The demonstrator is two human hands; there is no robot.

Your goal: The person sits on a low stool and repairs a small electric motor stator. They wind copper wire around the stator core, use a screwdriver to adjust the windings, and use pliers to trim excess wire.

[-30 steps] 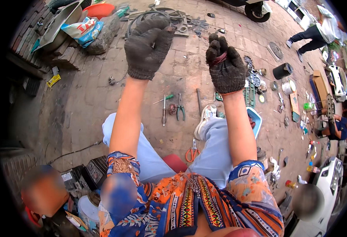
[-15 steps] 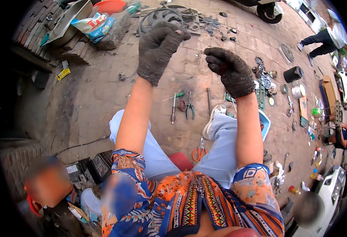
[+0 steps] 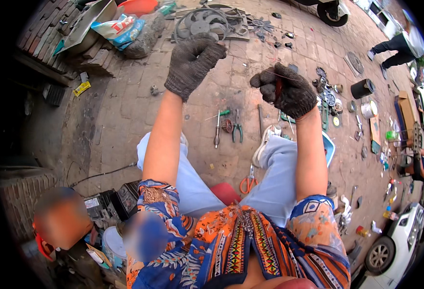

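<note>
Gloved hands are raised over a brick-paved floor (image 3: 125, 106), seen from above by the seated person who wears a bright patterned shirt and pale blue trousers.

Far left of the hands, bricks (image 3: 53, 53) are stacked beside a metal tray (image 3: 84, 29) and a printed bag (image 3: 118, 29).

The left hand (image 3: 192, 60), in a dark knitted work glove, is closed into a fist; whether anything sits inside that grip cannot be told.

Beyond it on the floor lies a round fan (image 3: 200, 24) with its wire guard.

Between the two forearms, on the floor, lie a screwdriver (image 3: 217, 130) and green-handled pliers (image 3: 237, 127), and nearer the knees orange-handled scissors (image 3: 248, 182).

The right hand (image 3: 286, 91), in a matching glove, is curled shut on a small dark reddish piece (image 3: 278, 86), and a thin wire (image 3: 282, 74) runs across the top of the glove. A second ago this hand was held higher, with something reddish looped at its fingertips; it has since dropped lower and closed around the piece, while the left hand stayed raised. That suggests the wire is being drawn or wound between the two hands.

Right of the hands, small metal parts (image 3: 325, 91) and a black tin (image 3: 361, 88) are spread out on the floor.
</note>
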